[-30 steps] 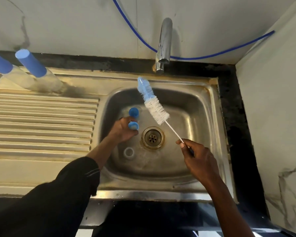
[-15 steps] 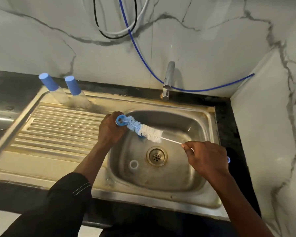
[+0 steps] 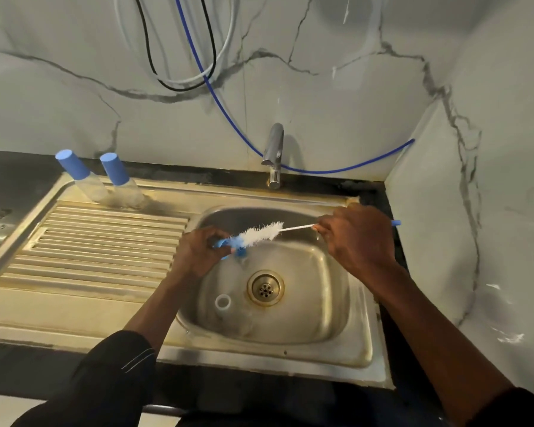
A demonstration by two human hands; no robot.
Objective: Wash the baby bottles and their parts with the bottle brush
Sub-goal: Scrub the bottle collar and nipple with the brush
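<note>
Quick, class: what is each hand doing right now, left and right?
Left hand: holds a blue bottle part.
Right hand: grips the bottle brush by its handle.

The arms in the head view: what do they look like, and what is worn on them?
Left hand and right hand are bare: no gloves, rings or watch show. The left sleeve is black, with thin white lines near its cuff, and leaves the forearm bare. The right sleeve is dark too, seen only at the corner.
</note>
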